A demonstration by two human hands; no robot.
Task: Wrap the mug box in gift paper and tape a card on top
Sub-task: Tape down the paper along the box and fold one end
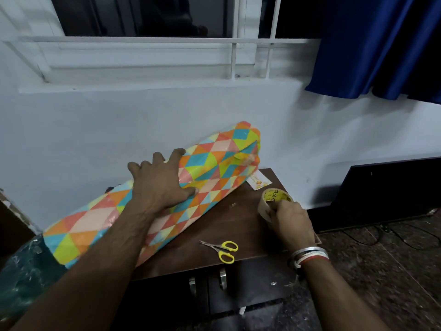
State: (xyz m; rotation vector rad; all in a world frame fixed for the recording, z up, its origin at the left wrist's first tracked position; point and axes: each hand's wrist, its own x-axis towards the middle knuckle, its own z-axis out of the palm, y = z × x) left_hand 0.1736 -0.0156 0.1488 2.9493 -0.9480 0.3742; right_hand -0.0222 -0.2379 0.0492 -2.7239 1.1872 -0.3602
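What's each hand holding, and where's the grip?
Right hand: tape roll, grip on its near rim. Left hand: no grip, pressing flat on the gift paper.

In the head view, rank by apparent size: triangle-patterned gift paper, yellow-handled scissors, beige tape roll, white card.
Triangle-patterned gift paper
then yellow-handled scissors and beige tape roll, too alike to rank
smallest, white card, partly hidden

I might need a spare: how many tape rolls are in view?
1. The tape is at the table's right edge, gripped by the right hand. More could be hidden under the gift paper.
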